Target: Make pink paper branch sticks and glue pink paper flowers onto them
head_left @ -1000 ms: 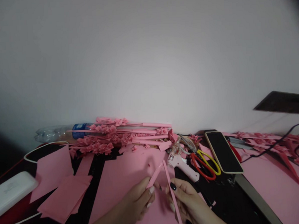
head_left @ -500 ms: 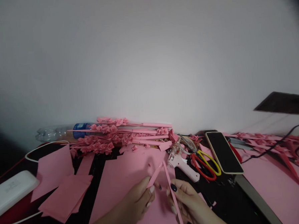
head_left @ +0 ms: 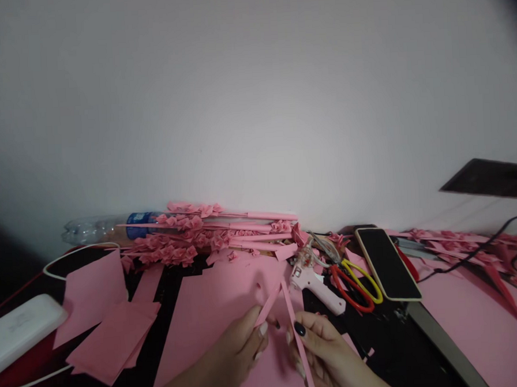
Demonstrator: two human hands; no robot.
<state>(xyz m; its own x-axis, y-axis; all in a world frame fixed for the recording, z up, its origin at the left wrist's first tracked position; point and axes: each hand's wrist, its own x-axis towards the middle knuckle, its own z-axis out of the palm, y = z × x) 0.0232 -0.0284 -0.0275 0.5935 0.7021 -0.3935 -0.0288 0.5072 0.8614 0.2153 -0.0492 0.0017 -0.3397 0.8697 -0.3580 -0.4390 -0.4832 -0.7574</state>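
Near the front centre, my left hand (head_left: pixel 238 351) pinches one arm of a folded pink paper strip (head_left: pixel 270 304). Its other arm slants down through the fingers of my right hand (head_left: pixel 330 351), whose thumb presses on it. The two arms meet in a point between the hands, above a large pink sheet (head_left: pixel 195 312). Just beyond my right hand lies a pale pink glue gun (head_left: pixel 318 288), beside red-handled scissors (head_left: pixel 354 292) and yellow-handled scissors (head_left: pixel 364 277).
Pink paper flowers (head_left: pixel 174 247) on stems lie along the wall beside a plastic bottle (head_left: pixel 96 230). At left are pink paper pieces (head_left: pixel 112 340) and a white device (head_left: pixel 25 330). At right are a phone (head_left: pixel 387 263), more flowers (head_left: pixel 456 244) and a pink sheet (head_left: pixel 477 320).
Both hands have barely moved. The right arm of the strip sits slightly further left at its lower end, with my right hand a touch lower.
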